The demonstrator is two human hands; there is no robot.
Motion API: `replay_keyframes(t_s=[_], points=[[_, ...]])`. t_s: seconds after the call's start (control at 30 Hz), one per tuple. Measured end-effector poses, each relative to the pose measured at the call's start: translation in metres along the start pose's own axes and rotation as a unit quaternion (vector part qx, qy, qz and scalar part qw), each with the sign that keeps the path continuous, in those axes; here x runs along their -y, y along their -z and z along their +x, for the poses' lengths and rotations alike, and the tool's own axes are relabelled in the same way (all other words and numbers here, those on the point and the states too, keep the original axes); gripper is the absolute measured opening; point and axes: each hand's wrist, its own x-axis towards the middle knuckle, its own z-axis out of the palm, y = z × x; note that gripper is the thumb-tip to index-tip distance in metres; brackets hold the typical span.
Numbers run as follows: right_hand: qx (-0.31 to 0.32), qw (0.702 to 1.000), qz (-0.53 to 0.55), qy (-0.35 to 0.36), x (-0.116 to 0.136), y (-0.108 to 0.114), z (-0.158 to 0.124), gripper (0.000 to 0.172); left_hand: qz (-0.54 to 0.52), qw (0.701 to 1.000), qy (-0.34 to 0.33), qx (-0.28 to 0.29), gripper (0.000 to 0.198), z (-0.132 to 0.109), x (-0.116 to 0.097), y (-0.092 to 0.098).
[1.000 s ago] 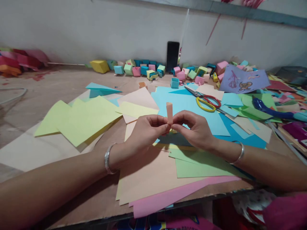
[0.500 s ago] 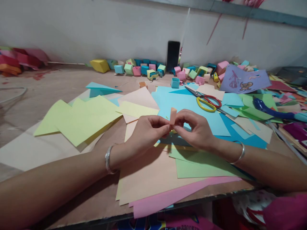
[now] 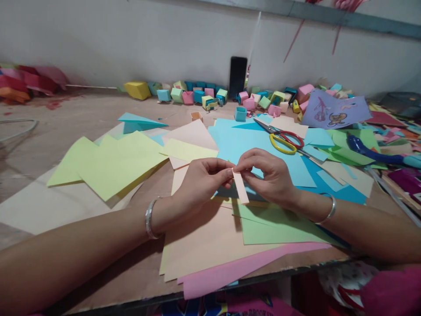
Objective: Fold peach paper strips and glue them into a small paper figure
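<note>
Both hands meet over the middle of the counter (image 3: pixel 92 116), and they're pinching one little peach paper strip (image 3: pixel 241 189). Left hand (image 3: pixel 208 177) has the strip's far end between thumb and finger, right hand (image 3: pixel 268 175) has its fingertips closed on that same end. The rest slants down toward the near side, flat and narrow with a crisp straight edge.

Below is a loose spread of smooth, matte sheets: peach paper (image 3: pixel 200 245) and green paper (image 3: pixel 276 230) near, pink paper (image 3: pixel 230 274) poking over the near edge, creased yellow paper (image 3: pixel 123 162) off to the left. Scissors (image 3: pixel 275 131), metal blades with red and yellow handles, lie on blue paper (image 3: pixel 230 140) to the right.

Counter's brown, with reddish stains far left. Tiny folded boxes (image 3: pixel 177 95) line the far side, and a black phone (image 3: pixel 238 77) stands upright by a plain pale wall (image 3: pixel 131 39).
</note>
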Motion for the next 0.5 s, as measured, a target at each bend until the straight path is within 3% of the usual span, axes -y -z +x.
replay_keyframes(t_s=[0.5], points=[[0.004, 0.999, -0.027, -0.020, -0.0032, 0.0006, -0.0021, 0.022, -0.046, 0.998, -0.025, 0.022, 0.018, 0.0014, 0.0040, 0.0003]])
